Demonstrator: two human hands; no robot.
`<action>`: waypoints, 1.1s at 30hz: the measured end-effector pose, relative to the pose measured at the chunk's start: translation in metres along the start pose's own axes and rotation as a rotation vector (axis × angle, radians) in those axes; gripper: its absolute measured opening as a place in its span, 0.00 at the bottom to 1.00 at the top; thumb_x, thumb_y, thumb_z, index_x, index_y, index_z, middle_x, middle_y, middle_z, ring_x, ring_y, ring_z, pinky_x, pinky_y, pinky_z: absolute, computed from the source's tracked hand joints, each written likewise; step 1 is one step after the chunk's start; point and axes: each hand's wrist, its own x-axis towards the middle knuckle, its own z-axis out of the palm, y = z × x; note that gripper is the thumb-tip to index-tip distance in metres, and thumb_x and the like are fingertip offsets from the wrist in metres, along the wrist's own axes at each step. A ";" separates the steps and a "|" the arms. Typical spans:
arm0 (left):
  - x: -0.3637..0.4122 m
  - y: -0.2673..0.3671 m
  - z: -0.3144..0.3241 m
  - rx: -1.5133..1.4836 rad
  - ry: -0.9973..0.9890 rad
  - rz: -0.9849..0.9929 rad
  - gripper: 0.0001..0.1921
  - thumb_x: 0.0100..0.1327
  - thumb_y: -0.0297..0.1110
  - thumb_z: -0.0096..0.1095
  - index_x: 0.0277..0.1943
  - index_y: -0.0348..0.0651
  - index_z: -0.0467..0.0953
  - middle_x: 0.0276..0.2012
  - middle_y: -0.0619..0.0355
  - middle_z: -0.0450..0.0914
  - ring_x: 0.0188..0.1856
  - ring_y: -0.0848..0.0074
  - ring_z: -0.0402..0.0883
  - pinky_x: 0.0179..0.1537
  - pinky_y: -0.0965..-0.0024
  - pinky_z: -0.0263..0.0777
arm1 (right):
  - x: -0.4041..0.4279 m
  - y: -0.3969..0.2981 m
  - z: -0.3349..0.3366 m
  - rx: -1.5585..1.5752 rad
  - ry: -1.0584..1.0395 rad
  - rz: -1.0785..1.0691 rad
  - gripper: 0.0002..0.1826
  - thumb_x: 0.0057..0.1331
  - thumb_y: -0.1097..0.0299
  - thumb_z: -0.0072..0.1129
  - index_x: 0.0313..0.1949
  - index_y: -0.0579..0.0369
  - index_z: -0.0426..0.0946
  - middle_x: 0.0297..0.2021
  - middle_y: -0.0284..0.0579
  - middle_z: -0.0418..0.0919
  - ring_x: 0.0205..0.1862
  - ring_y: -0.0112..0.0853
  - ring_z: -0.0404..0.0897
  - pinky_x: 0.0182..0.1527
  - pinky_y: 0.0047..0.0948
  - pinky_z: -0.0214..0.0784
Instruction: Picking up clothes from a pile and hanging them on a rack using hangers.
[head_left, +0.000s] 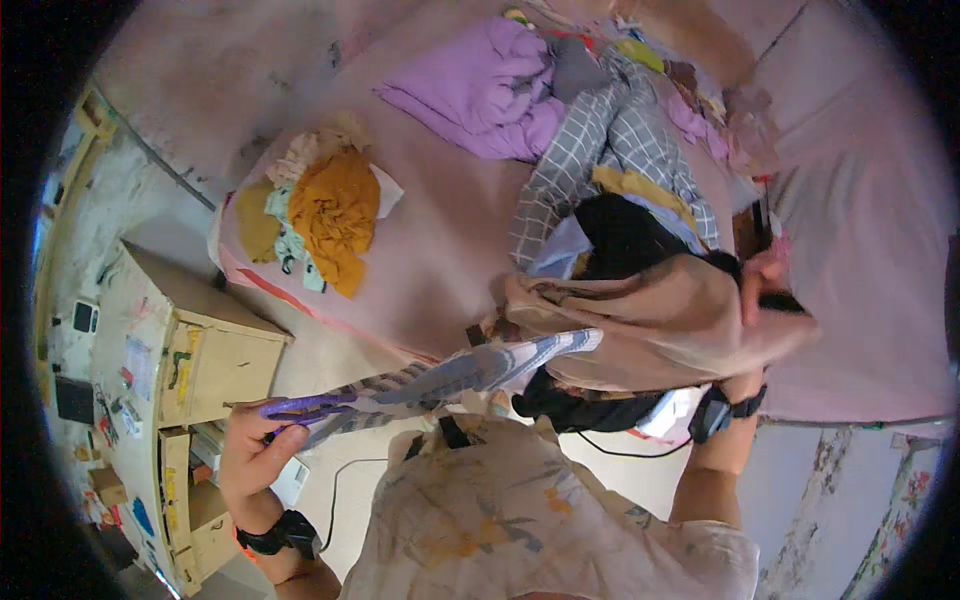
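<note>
My left hand (262, 450) grips a purple clothes hanger (311, 407) at the lower left, and a grey-blue striped cloth (480, 367) stretches from there towards the middle. On the right, my right hand (761, 300) is blurred at the edge of a brown garment (645, 322); how its fingers hold the cloth is unclear. Behind that garment lie a black cloth (626, 236) and grey checked fabric (566, 169) with white lines. Some dark and white fabric shows below the brown garment.
An orange garment (337, 210) rests on a pile at the bed's left part. A folded purple quilt (480, 90) lies at the far side of the pink bed sheet (442, 195). A cream wooden desk (217, 367) with drawers stands at the left. A black cable (637, 454) hangs below the clothes.
</note>
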 end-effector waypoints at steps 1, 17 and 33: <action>0.000 -0.001 0.001 -0.007 -0.004 -0.009 0.07 0.53 0.28 0.57 0.29 0.30 0.74 0.21 0.57 0.73 0.23 0.78 0.68 0.26 0.76 0.61 | -0.018 0.013 -0.027 -0.589 -0.043 -0.021 0.12 0.67 0.61 0.36 0.43 0.56 0.60 0.28 0.40 0.62 0.30 0.24 0.63 0.38 0.21 0.58; 0.019 0.008 0.037 0.072 -0.073 0.032 0.08 0.54 0.29 0.58 0.30 0.31 0.75 0.20 0.55 0.72 0.21 0.75 0.68 0.25 0.75 0.60 | -0.014 0.016 -0.058 0.255 -0.177 0.330 0.20 0.65 0.56 0.37 0.32 0.63 0.68 0.08 0.42 0.64 0.16 0.30 0.70 0.39 0.37 0.70; 0.029 0.020 0.059 0.151 -0.198 0.106 0.07 0.55 0.31 0.57 0.29 0.35 0.74 0.19 0.54 0.70 0.19 0.69 0.69 0.23 0.72 0.60 | -0.010 0.027 -0.067 0.064 -0.319 0.386 0.22 0.63 0.56 0.43 0.43 0.66 0.69 0.13 0.41 0.69 0.16 0.26 0.68 0.23 0.19 0.61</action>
